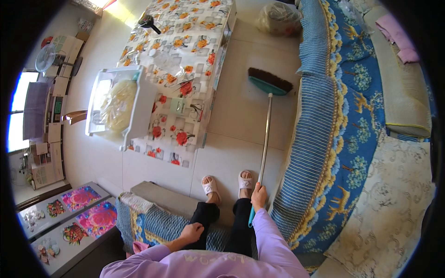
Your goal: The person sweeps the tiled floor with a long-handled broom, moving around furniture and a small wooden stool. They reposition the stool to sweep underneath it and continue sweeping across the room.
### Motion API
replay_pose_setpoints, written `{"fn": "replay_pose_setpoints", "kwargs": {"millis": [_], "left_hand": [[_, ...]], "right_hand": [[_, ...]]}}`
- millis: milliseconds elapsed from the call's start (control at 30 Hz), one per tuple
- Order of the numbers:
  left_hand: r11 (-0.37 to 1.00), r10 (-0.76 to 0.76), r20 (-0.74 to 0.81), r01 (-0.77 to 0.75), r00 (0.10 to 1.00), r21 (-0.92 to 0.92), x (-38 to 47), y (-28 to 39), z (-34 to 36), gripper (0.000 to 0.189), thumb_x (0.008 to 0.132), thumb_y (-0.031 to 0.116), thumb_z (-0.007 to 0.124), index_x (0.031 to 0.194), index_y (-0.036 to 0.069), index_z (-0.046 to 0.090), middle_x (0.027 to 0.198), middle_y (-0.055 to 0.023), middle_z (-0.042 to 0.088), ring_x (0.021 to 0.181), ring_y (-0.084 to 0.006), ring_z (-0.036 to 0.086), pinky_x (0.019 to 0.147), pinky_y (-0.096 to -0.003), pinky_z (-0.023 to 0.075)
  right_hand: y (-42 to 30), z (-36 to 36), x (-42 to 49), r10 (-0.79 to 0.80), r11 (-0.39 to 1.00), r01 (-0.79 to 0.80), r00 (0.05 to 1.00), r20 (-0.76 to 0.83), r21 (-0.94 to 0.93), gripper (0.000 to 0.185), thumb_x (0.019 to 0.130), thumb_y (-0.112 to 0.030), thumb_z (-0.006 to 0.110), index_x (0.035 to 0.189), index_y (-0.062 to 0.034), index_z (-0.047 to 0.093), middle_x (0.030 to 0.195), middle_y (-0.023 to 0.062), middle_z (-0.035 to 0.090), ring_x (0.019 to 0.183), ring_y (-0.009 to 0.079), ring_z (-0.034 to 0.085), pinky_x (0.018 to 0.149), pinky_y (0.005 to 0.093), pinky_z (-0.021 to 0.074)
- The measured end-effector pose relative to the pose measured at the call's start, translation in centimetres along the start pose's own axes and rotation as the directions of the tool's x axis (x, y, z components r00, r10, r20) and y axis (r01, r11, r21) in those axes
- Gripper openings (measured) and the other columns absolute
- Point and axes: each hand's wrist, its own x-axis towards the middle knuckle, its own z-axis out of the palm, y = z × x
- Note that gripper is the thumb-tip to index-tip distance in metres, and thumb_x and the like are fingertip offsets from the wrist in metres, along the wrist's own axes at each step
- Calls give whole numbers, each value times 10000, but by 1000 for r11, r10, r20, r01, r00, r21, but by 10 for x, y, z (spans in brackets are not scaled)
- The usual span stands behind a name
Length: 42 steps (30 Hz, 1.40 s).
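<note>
My right hand (258, 196) grips the lower part of a broom's metal pole (266, 139), just above its teal handle end (251, 219). The pole runs away from me over the floor to a broom head (270, 82) with a green base and dark brown bristles. The head lies between the low table and the sofa. My left hand (192, 232) is by my left thigh, its fingers curled in, with nothing seen in it. Both my feet, in pale pink slippers, are on the tiled floor (233, 153).
A table with a floral plastic cover (180, 121) bears a white bin (144, 104) holding a bagged yellowish thing. A sofa with a blue patterned cover (313, 139) runs along the right. A plastic-wrapped bundle (279, 19) lies at the far end. Behind my legs is a covered seat (163, 222).
</note>
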Motion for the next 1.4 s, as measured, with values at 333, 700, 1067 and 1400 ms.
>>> {"fn": "replay_pose_setpoints", "kwargs": {"millis": [333,700,1067,1400], "left_hand": [[834,523,-362,-376,771,404,105,-28,-22,184,785,140,627,958,80,608,721,-86,574,563,-279,587,482,-370,481],[805,590,-513,-404,624,434,119,-46,-22,203,685,31,674,884,33,632,682,-95,581,526,-237,581,455,-323,460],[812,557,-521,-291,646,507,120,-53,-23,228,622,89,722,837,71,645,645,-64,561,492,-206,567,430,-305,452],[812,556,-537,-278,635,513,122,-44,-17,215,611,92,719,810,79,641,643,-61,568,500,-214,574,440,-312,458]], "right_hand": [[-50,173,178,-153,984,162,982,-109,75,381,946,-343,449,839,20,495,772,284,611,729,464,592,618,512,470],[-69,281,219,-396,913,402,914,90,-64,407,912,-398,493,838,2,502,714,266,607,686,467,590,600,525,466],[-32,293,273,-212,930,256,960,-184,264,298,871,-238,583,775,28,486,656,215,575,640,393,596,570,454,452],[-81,293,264,-453,870,482,865,217,-105,240,859,-229,572,906,-7,496,781,238,619,767,424,603,666,509,472]]}}
